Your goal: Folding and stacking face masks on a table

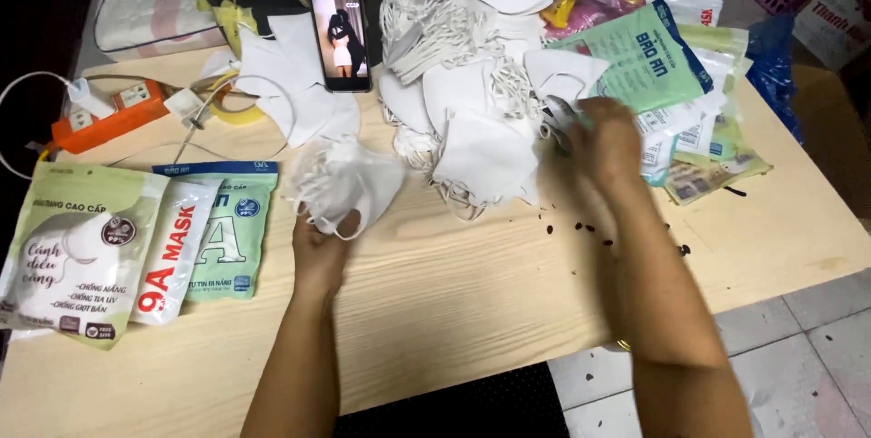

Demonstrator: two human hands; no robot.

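Holding folded white masks (pixel 347 182) upright, left hand (pixel 319 247), right hand (pixel 603 138) at the pile (pixel 481 143)

At your left on the wooden table lie three flat pouches side by side: a pale green mask pouch (pixel 68 252), a white pouch with red lettering (pixel 172 252) overlapping it, and a mint-green pouch with a blue top band (pixel 231 229). Ahead, a propped black smartphone (pixel 339 34) shows a lit screen. At your right, a fanned stack of green-and-white pouches (pixel 649 61).
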